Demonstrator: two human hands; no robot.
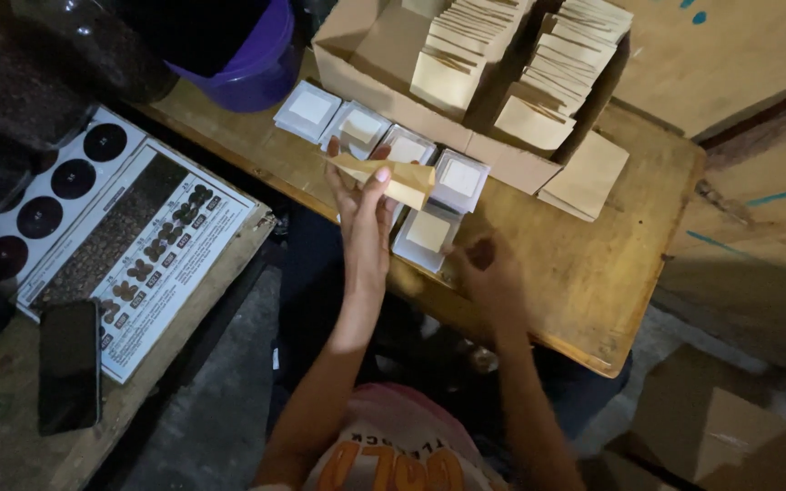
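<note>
My left hand is raised over the wooden table and holds a tan paper envelope by its edge, between fingers and thumb. Right under and around it lie several small clear-fronted white packets in a row, one more packet nearer me. My right hand hovers low beside that nearer packet, fingers curled, blurred, and I cannot see anything in it. Behind the packets stands an open cardboard box filled with two rows of upright tan envelopes.
A loose tan envelope leans at the box's right end. A purple bucket stands at the back. To the left lie a printed chart with dark round samples and a black phone. Cardboard boxes sit on the floor right.
</note>
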